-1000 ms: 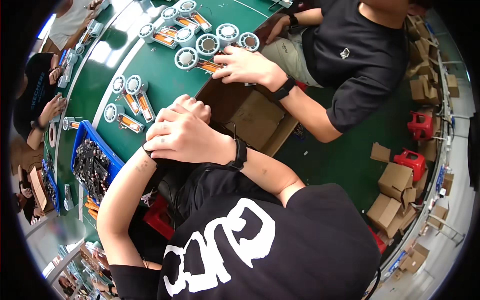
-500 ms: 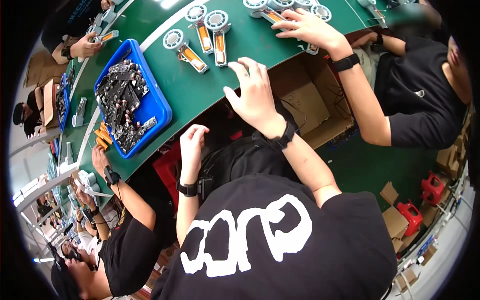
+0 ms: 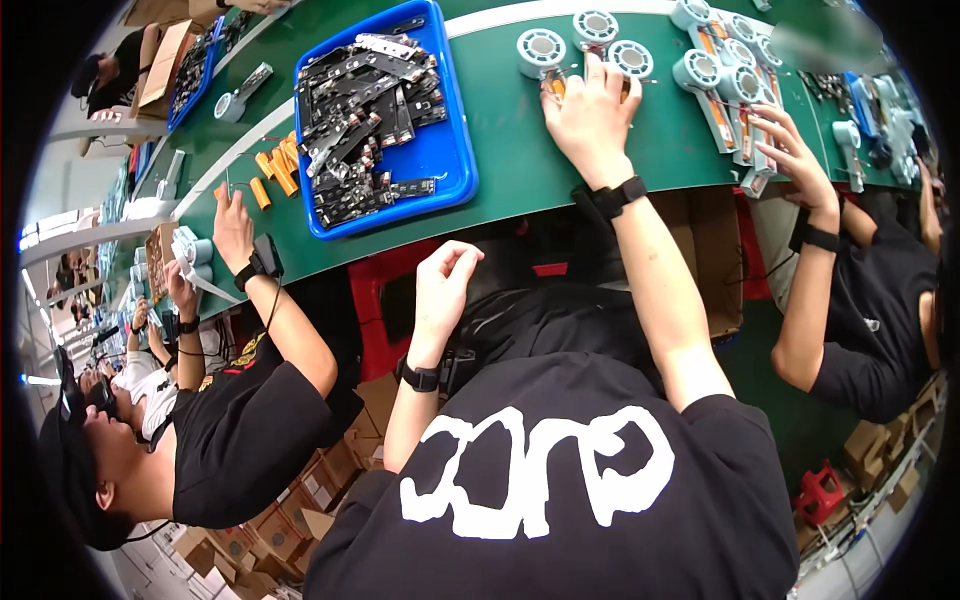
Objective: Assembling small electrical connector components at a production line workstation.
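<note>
My right hand (image 3: pixel 592 125) reaches over the green table, its fingers apart and bent down over the handles of three small light-blue handheld fans (image 3: pixel 541 52). Their round heads stay visible beyond my fingertips, while the hand hides most of the handles. An orange battery cell shows in a handle beside the fingers. I cannot see it gripping any of them. My left hand (image 3: pixel 447 290) hovers before the table edge above my lap, fingers curled in toward the thumb, and nothing shows in it. Nearest to it on the table is a blue tray (image 3: pixel 462 150) of black circuit boards (image 3: pixel 375 110).
Loose orange battery cells (image 3: pixel 283 170) lie left of the tray. More handheld fans (image 3: pixel 740 85) cluster at the right, where a co-worker's hand (image 3: pixel 795 155) touches them. Another co-worker's hand (image 3: pixel 234 228) rests near the cells. A cardboard box (image 3: pixel 715 250) stands below the table edge.
My right hand has moved forward from the table edge to over the three fans. My left hand stays curled near the edge. The view has turned, and the co-worker's hand at right has drawn back.
</note>
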The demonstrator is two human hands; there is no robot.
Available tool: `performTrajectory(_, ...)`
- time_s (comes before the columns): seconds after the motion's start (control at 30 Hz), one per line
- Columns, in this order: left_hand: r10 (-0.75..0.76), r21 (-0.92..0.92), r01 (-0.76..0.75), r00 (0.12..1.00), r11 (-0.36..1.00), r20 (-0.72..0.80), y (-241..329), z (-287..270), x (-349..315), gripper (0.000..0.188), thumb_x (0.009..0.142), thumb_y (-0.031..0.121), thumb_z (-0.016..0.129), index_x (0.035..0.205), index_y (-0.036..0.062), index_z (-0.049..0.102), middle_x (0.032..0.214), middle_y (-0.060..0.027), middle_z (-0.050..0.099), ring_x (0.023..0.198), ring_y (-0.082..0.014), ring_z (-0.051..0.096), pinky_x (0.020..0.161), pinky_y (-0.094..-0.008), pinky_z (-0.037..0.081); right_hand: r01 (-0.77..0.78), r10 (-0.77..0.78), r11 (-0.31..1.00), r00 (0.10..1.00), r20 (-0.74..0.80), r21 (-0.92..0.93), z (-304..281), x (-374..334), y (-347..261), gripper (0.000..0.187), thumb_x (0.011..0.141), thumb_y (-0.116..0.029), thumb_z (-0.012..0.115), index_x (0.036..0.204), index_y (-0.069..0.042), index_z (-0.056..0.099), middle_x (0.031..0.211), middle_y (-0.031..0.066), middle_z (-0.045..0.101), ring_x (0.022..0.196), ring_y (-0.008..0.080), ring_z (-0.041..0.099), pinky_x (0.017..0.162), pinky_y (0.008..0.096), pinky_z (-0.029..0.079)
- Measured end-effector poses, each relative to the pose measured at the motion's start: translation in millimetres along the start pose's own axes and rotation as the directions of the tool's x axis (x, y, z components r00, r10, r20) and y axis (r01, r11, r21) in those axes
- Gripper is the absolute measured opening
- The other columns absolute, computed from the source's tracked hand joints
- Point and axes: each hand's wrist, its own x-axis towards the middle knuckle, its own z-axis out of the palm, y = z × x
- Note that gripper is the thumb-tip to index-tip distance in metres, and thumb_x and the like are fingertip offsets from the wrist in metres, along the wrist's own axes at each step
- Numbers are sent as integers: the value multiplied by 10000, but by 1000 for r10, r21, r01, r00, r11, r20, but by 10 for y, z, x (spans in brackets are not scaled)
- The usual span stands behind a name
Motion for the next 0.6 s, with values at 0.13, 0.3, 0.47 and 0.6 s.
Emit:
performTrajectory(0.13, 462, 756, -254, 884, 604, -71, 309, -121, 124, 132, 918, 144, 679, 874, 19, 681, 727, -68, 654, 669, -204, 633, 633, -336, 492, 0, 0, 999, 1000, 7, -47, 35, 98, 212, 440, 904, -429, 658, 1016, -18, 768, 1412, 85, 584, 1303, 265, 454, 1118, 558, 263)
performTrajectory(0.3, 443, 695, -215, 881, 686, -165, 497, -359, 630, 108, 898, 139, 685, 886, 32, 691, 743, -131, 656, 723, -289, 666, 675, -374, 522, -37, 34, 989, 999, -23, -140, 103, 198, 545, 430, 900, -422, 666, 1015, -22, 774, 1390, 78, 595, 1274, 290, 479, 1074, 558, 312)
performTrajectory(0.47, 587, 815, -353, 809, 460, 19, 601, -585, 1328, 242, 882, 159, 730, 1085, 31, 709, 1036, -175, 660, 946, -351, 658, 839, -431, 532, -36, 32, 996, 999, -41, -83, -235, -89, 515, 387, 873, -412, 687, 906, -37, 772, 1179, 77, 644, 1069, 306, 546, 874, 521, 392)
performTrajectory(0.6, 482, 825, -449, 838, 343, 256, 570, -784, 1493, 360, 832, 84, 749, 1189, 77, 705, 1073, -147, 640, 1012, -356, 630, 895, -424, 521, -19, 20, 975, 1000, -5, 223, -274, -513, 91, 324, 823, -379, 705, 786, -57, 683, 931, 73, 642, 937, 279, 581, 792, 457, 384)
